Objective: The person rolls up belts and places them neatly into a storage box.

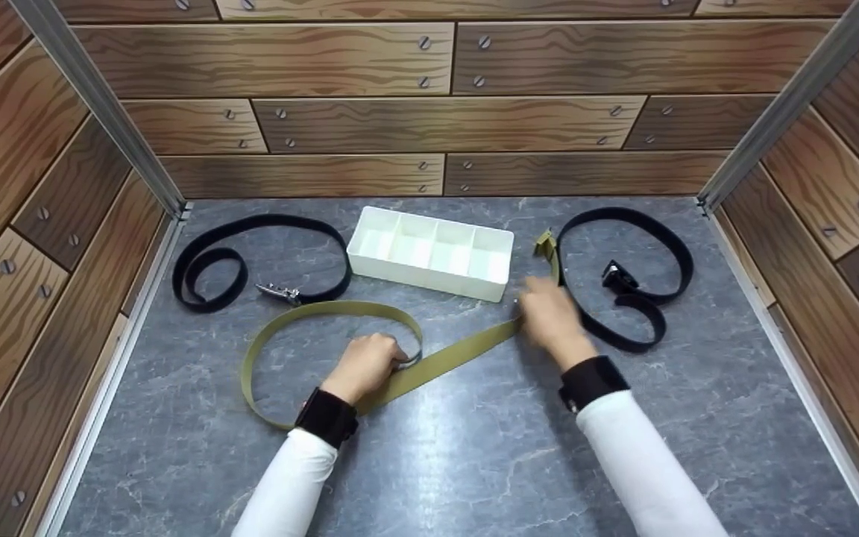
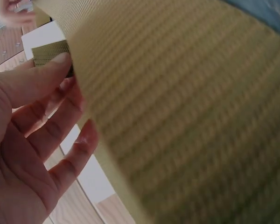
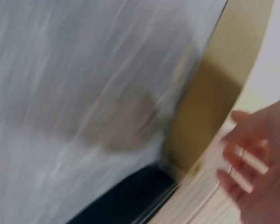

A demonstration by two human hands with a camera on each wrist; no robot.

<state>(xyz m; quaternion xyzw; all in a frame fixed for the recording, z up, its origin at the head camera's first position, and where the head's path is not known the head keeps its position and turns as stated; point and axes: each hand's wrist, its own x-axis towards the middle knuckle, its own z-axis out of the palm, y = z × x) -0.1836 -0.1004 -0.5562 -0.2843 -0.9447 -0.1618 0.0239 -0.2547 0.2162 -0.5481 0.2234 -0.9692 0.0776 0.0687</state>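
Observation:
An olive webbing belt [image 1: 459, 359] lies on the grey floor, looped on the left and running straight toward the right. My left hand [image 1: 366, 367] is at the loop's near right side. In the left wrist view, its thumb and index finger pinch the belt's free end [image 2: 49, 50], while the other fingers spread loosely beside the broad strap. Blurred in the head view, my right hand [image 1: 551, 317] is over the belt's right part, near its brass-coloured buckle [image 1: 545, 242]. The right wrist view shows that hand's fingers [image 3: 238, 161] loosely bent beside the olive strap, with nothing between them.
A white tray [image 1: 429, 282] with several compartments stands at the back middle. One black belt [image 1: 273, 220] with a silver buckle curls on the left. Another black belt [image 1: 687, 261], with a dark buckle, curls on the right. Wood-patterned walls [image 1: 444, 123] enclose the floor.

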